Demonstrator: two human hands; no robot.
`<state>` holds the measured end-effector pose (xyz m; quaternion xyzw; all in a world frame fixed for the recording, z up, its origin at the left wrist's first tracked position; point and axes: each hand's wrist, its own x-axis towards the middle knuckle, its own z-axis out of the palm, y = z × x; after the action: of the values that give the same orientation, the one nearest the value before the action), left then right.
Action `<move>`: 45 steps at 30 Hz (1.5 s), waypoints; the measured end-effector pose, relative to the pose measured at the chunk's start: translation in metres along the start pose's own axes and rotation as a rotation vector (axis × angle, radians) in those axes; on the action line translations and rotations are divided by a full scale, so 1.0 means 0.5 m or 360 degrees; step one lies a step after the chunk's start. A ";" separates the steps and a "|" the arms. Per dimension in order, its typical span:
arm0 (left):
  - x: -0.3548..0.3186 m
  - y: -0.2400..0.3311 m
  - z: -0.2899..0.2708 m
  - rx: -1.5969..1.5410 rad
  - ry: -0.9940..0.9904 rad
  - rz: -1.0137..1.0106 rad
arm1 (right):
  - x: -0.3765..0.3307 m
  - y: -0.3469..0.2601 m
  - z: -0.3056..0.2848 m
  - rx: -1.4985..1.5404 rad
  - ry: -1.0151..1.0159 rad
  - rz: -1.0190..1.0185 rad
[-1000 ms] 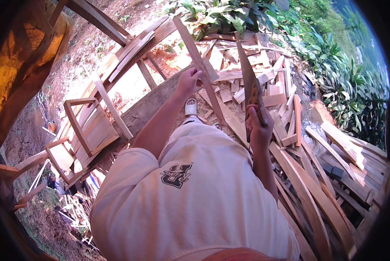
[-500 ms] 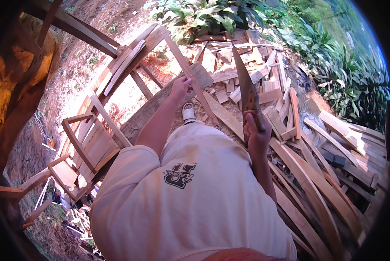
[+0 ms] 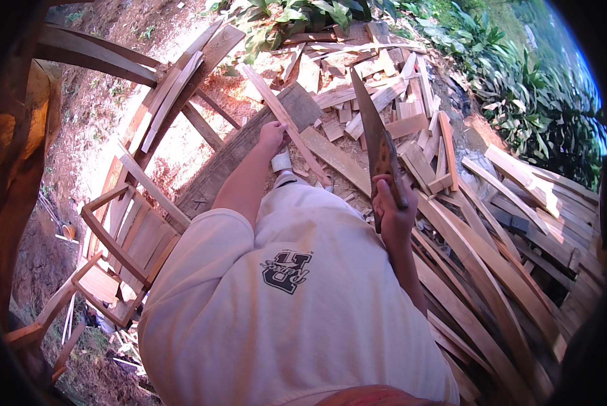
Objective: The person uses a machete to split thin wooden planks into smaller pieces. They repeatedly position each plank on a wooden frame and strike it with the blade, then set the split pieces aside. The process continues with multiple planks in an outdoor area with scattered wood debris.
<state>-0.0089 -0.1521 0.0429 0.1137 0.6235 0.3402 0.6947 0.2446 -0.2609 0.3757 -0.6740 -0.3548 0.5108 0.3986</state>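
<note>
My left hand [image 3: 274, 138] is closed on a narrow wooden strip [image 3: 295, 128], which slants across the end of a wide grey plank [image 3: 212, 174]. The strip's far end points up and to the left; its near end lies by my feet. In my right hand [image 3: 395, 208] is the handle of a handsaw [image 3: 369, 115]. Its long tapering blade points up and away, clear of the strip. One light shoe [image 3: 281, 162] shows just below my left hand.
Offcuts [image 3: 332, 130] and sawdust litter the ground ahead. Long boards [image 3: 476, 271] are piled along my right side. To the left stand wooden frames [image 3: 107, 223] and a curved timber structure [image 3: 182, 101]. Leafy plants [image 3: 520, 108] grow beyond.
My left hand and the strip have drawn slightly nearer to me. The whole view has shifted a little; the saw stays raised in my right hand.
</note>
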 end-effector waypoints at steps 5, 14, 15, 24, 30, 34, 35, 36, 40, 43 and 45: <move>0.047 -0.023 -0.027 0.0531 0.0073 -0.0037 | 0.001 0.003 0.030 -0.0053 0.0003 0.0075; -0.011 0.058 -0.016 0.1563 0.0192 -0.0154 | 0.007 -0.018 0.088 -0.0081 -0.0028 0.0138; -0.021 0.067 -0.017 0.1733 0.0235 -0.0090 | 0.009 -0.017 0.091 -0.0070 -0.0037 0.0137; -0.069 0.067 -0.078 0.1968 0.0503 0.0397 | 0.017 -0.012 0.098 -0.0063 -0.0092 0.0135; -0.112 0.059 -0.062 0.1931 -0.0075 0.0018 | 0.019 -0.014 0.098 -0.0088 -0.0051 0.0150; -0.155 0.022 0.011 0.2369 -0.0178 0.0348 | 0.020 -0.008 0.084 -0.0085 -0.0023 0.0124; -0.159 -0.001 0.027 0.2619 -0.0172 0.0611 | 0.019 -0.004 0.077 -0.0079 -0.0019 0.0128; -0.156 -0.018 0.034 0.2859 -0.0155 0.0890 | 0.019 -0.004 0.072 -0.0076 -0.0027 0.0131; -0.111 -0.114 0.015 0.3032 -0.0508 0.1904 | 0.026 -0.002 0.047 -0.0078 -0.0040 0.0155; -0.088 -0.114 0.039 0.3220 -0.0658 0.1839 | 0.031 0.002 0.016 -0.0066 -0.0051 0.0171; -0.075 -0.108 0.043 0.3337 -0.0741 0.1663 | 0.040 0.014 -0.005 -0.0037 -0.0094 0.0177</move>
<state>0.0295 -0.2097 0.0452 0.9242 0.3349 -0.1218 0.1374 0.2519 -0.2465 0.3617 -0.6820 -0.3344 0.5475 0.3511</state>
